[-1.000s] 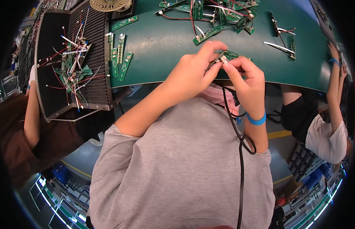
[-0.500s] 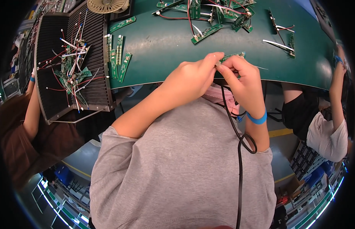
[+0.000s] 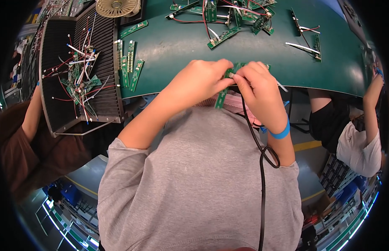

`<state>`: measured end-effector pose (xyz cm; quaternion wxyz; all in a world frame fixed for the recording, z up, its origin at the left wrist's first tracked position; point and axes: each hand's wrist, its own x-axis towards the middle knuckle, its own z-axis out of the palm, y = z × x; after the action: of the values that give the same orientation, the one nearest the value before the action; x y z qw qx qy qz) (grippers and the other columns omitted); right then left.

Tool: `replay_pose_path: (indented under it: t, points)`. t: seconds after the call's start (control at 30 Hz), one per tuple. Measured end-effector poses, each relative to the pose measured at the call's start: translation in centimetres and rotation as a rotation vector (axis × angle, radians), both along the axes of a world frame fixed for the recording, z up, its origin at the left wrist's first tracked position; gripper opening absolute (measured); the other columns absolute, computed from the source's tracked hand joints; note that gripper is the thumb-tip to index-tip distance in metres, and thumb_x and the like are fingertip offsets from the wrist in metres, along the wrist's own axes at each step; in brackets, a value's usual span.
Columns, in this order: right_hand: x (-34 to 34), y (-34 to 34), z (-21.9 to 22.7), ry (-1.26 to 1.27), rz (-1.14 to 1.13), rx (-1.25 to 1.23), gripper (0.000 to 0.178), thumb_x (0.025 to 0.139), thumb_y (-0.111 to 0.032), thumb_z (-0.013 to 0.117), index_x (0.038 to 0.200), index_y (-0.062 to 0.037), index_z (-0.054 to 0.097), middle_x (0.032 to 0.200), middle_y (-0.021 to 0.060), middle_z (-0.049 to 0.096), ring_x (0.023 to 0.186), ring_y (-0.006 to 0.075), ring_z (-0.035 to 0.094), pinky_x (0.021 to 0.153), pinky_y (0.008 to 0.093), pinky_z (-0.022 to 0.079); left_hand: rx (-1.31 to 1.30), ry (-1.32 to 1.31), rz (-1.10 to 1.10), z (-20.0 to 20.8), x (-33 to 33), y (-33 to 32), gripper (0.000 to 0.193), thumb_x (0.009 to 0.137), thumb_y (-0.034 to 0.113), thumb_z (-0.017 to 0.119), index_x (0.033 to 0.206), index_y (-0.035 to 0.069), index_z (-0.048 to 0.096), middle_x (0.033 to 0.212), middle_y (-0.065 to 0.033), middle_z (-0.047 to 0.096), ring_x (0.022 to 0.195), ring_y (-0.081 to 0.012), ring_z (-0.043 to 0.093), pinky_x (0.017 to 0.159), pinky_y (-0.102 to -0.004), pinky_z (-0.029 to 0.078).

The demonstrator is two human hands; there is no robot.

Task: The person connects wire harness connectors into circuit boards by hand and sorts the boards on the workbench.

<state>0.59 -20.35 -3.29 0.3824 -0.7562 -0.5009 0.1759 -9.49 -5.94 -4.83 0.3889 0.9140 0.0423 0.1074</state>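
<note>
A narrow green circuit board [image 3: 221, 98] is pinched in my left hand [image 3: 203, 79], over the table's near edge, with its lower end pointing toward my body. My right hand [image 3: 259, 88] meets it from the right, thumb and fingertips closed on a small pale part at the board, too small to name surely. Another green board [image 3: 267, 66] shows just behind my right fingers; whether they touch it I cannot tell. A white flat cable [image 3: 282, 86] sticks out to the right of that hand. A blue band [image 3: 280, 132] circles my right wrist.
Wired boards lie heaped [image 3: 240, 16] at the table's far side, with two more wired boards [image 3: 317, 48] to the right. Several bare boards [image 3: 131, 56] lie beside a black ribbed rack [image 3: 56, 83] holding wired boards. A fan [image 3: 116, 6] stands behind. A black cord [image 3: 262, 188] runs down my front.
Both hands have shifted slightly left and my left hand has turned. A narrow board now shows below its fingers, where it was hidden before.
</note>
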Motion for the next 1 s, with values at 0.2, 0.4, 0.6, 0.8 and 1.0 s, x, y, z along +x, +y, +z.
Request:
replay_pose_path:
  t: [0.2,0.4,0.6,0.8,1.0]
  points:
    - [1.3,-3.3,4.2,0.252,0.07,0.21,0.021,0.071,0.006,0.054,0.091,0.0025,0.06,0.091,0.0114,0.062,0.077,0.0225,0.057,0.068,0.0283,0.045,-0.306,0.211,0.112,1.6,0.1,1.0,0.025,0.077,0.015,0.067,0.094,0.0,0.056,0.058,-0.0065,0.058,0.046,-0.0117,0.054,0.045,-0.025,0.043]
    - [2.9,-7.5,3.3,0.284,0.086,-0.29,0.008,0.073,0.004,0.055,0.079,0.0056,0.06,0.066,0.0089,0.058,0.061,0.0153,0.056,0.054,0.0247,0.043,-0.396,0.186,0.143,1.6,0.4,1.0,0.024,0.076,0.007,0.069,0.096,0.0,0.057,0.056,0.0021,0.05,0.05,-0.0008,0.042,0.043,-0.0179,0.032]
    - [2.8,-6.1,0.6,0.021,-0.228,-0.08,0.025,0.078,-0.003,0.059,0.103,0.0027,0.057,0.094,0.0117,0.059,0.076,0.0216,0.056,0.065,0.0286,0.044,-0.365,0.148,0.125,1.7,0.4,1.3,0.025,0.076,0.007,0.069,0.097,-0.001,0.058,0.056,0.0013,0.05,0.05,-0.0012,0.042,0.044,-0.018,0.032]
    - [4.3,-2.6,-0.8,0.081,-0.134,-0.007,0.021,0.084,-0.013,0.055,0.096,0.0027,0.061,0.079,0.0142,0.06,0.075,0.0245,0.055,0.069,0.0311,0.044,-0.321,0.114,0.093,1.5,0.3,0.7,0.025,0.075,0.01,0.07,0.096,0.002,0.058,0.057,0.0008,0.051,0.049,-0.0026,0.043,0.044,-0.0188,0.033]
    - [4.9,0.3,-1.4,0.67,0.099,-0.071,0.021,0.087,-0.015,0.053,0.091,0.0032,0.062,0.06,0.0025,0.054,0.053,0.0079,0.045,0.05,0.023,0.037,-0.213,0.087,0.075,2.1,0.0,0.6,0.026,0.075,0.012,0.07,0.097,0.004,0.058,0.058,0.0001,0.051,0.048,-0.0036,0.044,0.044,-0.0193,0.034]
